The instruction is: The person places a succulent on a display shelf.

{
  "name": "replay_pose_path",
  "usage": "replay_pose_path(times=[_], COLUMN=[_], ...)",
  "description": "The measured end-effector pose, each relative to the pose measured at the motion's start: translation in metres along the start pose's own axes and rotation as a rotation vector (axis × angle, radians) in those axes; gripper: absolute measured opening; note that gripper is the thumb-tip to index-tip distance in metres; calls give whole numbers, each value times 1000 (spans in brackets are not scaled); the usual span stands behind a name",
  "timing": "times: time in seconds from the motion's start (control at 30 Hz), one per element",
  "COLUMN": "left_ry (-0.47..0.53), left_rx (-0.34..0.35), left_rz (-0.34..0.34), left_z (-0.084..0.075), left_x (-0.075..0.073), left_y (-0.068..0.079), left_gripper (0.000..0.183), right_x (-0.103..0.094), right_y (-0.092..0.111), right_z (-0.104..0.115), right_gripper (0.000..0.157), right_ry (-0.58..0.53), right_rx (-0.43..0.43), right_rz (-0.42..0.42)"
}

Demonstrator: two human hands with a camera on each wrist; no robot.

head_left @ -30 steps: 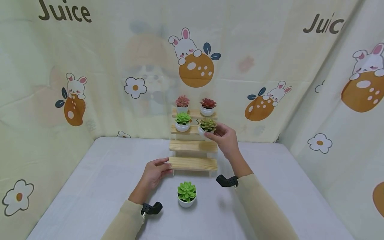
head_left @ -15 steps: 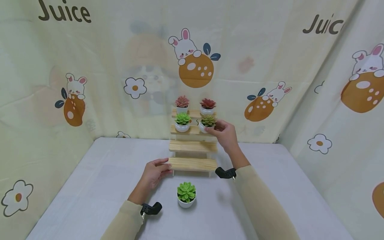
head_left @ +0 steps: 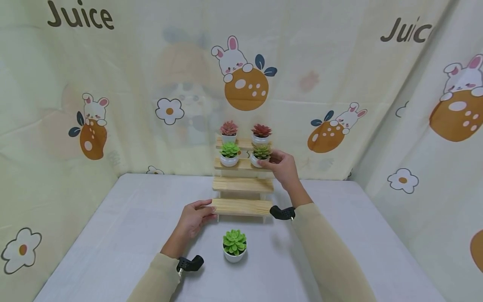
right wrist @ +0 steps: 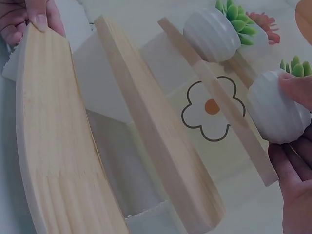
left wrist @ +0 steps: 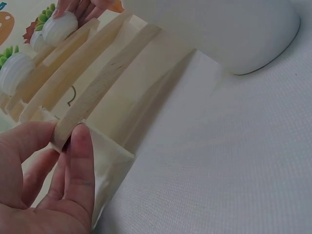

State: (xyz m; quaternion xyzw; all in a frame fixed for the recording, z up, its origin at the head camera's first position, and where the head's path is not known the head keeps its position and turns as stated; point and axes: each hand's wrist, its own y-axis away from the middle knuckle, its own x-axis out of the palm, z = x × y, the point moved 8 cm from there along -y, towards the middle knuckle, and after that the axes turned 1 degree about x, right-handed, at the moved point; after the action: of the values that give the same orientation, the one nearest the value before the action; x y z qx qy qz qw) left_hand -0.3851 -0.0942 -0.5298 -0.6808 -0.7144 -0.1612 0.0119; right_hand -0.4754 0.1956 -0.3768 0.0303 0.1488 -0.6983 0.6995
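My right hand (head_left: 283, 167) grips the white pot of a dull green succulent (head_left: 261, 152) at the right end of the second step from the top of a tiered wooden stand (head_left: 242, 206). In the right wrist view, thumb and fingers lie around that white pot (right wrist: 275, 109). My left hand (head_left: 195, 218) pinches the left end of the lowest step (left wrist: 97, 87), thumb above and fingers beneath. A bright green succulent (head_left: 229, 153) stands at the left of the same step as the held pot. Pink (head_left: 229, 131) and dark red (head_left: 261, 133) succulents occupy the top step.
Another bright green succulent in a white pot (head_left: 234, 245) stands on the white table (head_left: 143, 226) in front of the stand. A printed curtain (head_left: 143, 75) hangs close behind the stand. Black wrist cameras (head_left: 190, 263) are strapped on both wrists.
The dull green succulent has shifted slightly right and settled level on the second step, with my right hand still around its pot. My left hand stays on the lowest step.
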Motion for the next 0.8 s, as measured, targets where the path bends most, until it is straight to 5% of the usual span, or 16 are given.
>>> replay_pose_path(times=[0.8], left_ry=[-1], left_rx=[9], left_rz=[6], left_z=[0], left_x=[-1], left_y=[0], left_gripper=[41], right_x=[4], right_y=[2], right_z=[-2], right_gripper=[56], right_ry=[12], right_rx=[5], right_rz=[8])
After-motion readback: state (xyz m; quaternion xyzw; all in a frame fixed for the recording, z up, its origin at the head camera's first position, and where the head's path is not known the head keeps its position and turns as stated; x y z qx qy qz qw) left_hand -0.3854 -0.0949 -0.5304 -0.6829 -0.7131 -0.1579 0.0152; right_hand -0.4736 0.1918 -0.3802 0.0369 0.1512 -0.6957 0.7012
